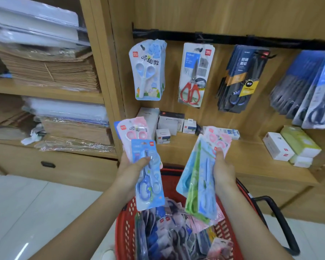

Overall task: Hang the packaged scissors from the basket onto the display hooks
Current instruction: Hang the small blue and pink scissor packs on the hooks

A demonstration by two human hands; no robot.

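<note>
My left hand (130,170) grips a blue scissors pack (150,177) with pink packs (134,131) fanned behind it. My right hand (222,169) grips a bunch of packs: light blue and green ones (197,186) in front, pink ones (219,137) behind. Both bunches hang above the red basket (125,228), which holds several more scissors packs (169,235). On the black hook rail (229,39) hang light-blue child scissors (148,70), red-handled scissors (194,76), dark packs (242,79) and blue-grey packs (311,91).
Small white boxes (170,124) and tissue-like boxes (289,147) sit on the wooden shelf below the hooks. To the left, shelves carry stacks of brown paper (51,72) and plastic-wrapped sheets. The basket's black handle (281,222) sticks out right. White floor tiles lie at lower left.
</note>
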